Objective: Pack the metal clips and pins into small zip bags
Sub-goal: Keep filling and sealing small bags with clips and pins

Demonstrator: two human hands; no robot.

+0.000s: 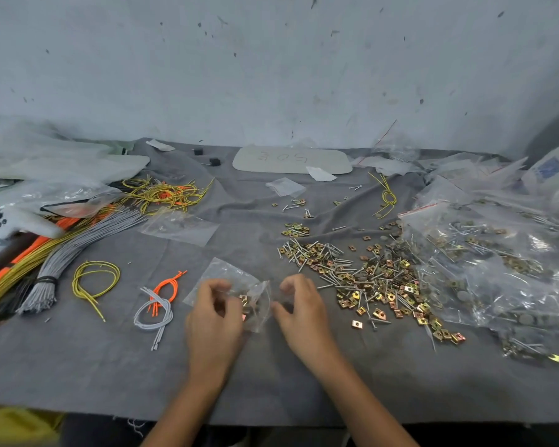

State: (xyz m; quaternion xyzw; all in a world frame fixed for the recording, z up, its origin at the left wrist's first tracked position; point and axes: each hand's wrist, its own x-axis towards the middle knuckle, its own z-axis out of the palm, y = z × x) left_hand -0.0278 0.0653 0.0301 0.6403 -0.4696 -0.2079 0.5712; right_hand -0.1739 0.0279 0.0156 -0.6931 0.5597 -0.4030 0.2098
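The left hand (213, 317) is palm down, its grip curled round the small zip bag (236, 279), which lies on the grey-clothed tabletop (271, 375) with clips inside. At its 3 o'clock the right hand (300, 312) curls at the bag's edge; whether that grip holds anything is unclear. Loose clips and pins (368, 279) lie at 2 o'clock, and a scuffed pale wall (271, 75) at 12.

the left hand (213, 321) covers the near side of the small zip bag (236, 280) it holds, hiding some of the clips inside. the right hand (304, 314) blurs at the bag's edge, contact unclear. writing on the pale board (291, 161) is too faint to read. filled bags (497, 269) run off the right edge, cord bundles (20, 262) off the left.
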